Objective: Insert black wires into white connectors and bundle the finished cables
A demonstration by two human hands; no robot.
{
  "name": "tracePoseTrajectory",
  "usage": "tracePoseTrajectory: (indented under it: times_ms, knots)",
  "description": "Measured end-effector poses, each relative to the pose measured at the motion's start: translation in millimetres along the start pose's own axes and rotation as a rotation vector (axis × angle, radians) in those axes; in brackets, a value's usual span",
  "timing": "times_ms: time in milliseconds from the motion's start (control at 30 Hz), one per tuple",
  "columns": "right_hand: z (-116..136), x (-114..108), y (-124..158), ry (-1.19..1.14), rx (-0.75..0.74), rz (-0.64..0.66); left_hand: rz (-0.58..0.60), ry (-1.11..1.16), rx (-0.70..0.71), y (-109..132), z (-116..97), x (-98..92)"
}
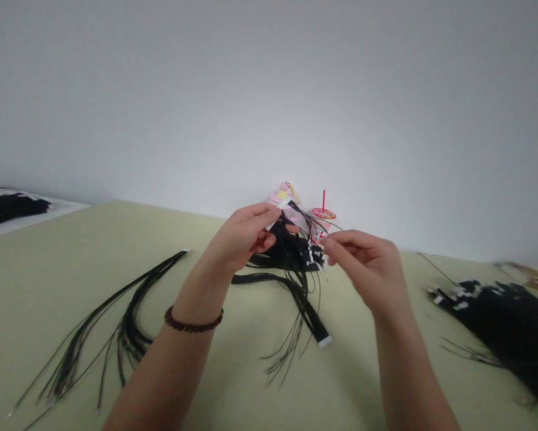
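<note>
- Left hand (pixel 246 239) is holding a white tab (pixel 281 209) on black cables, fingers (pixel 269 214) curled and pinching it
- Right hand (pixel 367 269) is working just beside it, fingers (pixel 336 242) pressed together, pinching a thin wire (pixel 329 225)
- Pinching close to the tab is working best: strands are staying apart, less snagging
- Centre bunch (pixel 291 254) is lying on the counter (pixel 197 383) below the hands, trailing a flat strip (pixel 309 305)
- Count: 2 hands; 4 cable bunches: centre, left bunch (pixel 125 326), right bunch (pixel 497 317), far bunch (pixel 8 209) on a white sheet (pixel 62 208); 1 pink cup (pixel 323 214); 1 red straw (pixel 323 200)
</note>
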State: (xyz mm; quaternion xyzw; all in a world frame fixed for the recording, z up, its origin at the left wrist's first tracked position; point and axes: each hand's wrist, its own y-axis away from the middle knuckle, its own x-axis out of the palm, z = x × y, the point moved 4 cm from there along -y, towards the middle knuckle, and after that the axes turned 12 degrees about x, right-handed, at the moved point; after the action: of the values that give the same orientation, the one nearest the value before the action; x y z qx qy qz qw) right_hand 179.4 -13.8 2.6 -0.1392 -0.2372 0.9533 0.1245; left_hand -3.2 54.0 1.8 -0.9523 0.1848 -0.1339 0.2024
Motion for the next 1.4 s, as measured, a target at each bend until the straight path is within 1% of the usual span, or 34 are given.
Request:
tracePoseTrajectory:
  times_ms: [67,133,200,333,433,500,600,733,800,867,933,967,1033,1133,1233,1400]
  knots:
    - [-1,16,3,0.165,-0.052,0.073,0.044,0.024,-0.027,2,1,5.3]
    - [-4,25,3,0.238,-0.093,0.114,0.088,0.050,-0.052,4,1,9.4]
    - [-6,28,3,0.232,-0.087,0.143,0.131,0.082,-0.069,6,1,12.0]
    - [-5,25,5,0.183,-0.030,0.136,0.204,0.157,-0.081,6,2,12.0]
    - [-6,26,7,0.141,0.043,0.199,0.266,0.179,-0.083,7,3,9.8]
    - [-7,27,9,0.123,0.065,0.246,0.299,0.179,-0.077,7,2,8.2]
    - [-2,26,10,0.171,0.026,0.238,0.314,0.157,-0.067,9,0,6.3]
    - [11,23,14,0.332,-0.092,0.208,0.329,0.113,-0.051,12,-6,7.0]
    - [13,23,15,0.356,-0.096,0.218,0.326,0.079,-0.049,13,-8,7.3]
    - [10,23,16,0.291,-0.034,0.272,0.318,0.047,-0.053,13,-8,7.1]
    - [6,25,15,0.177,0.036,0.344,0.312,0.029,-0.054,12,-8,7.0]
    - [4,25,15,0.126,0.053,0.374,0.309,0.025,-0.053,11,-7,7.0]
    - [3,25,14,0.068,0.031,0.401,0.300,0.024,-0.046,10,-6,6.7]
    - [5,23,14,0.069,-0.054,0.411,0.291,0.025,-0.043,10,-5,6.3]
    - [7,24,14,0.060,-0.087,0.394,0.312,0.023,-0.034,11,-7,7.2]
    - [8,27,17,0.043,-0.080,0.228,0.343,0.041,-0.009,14,-9,8.1]
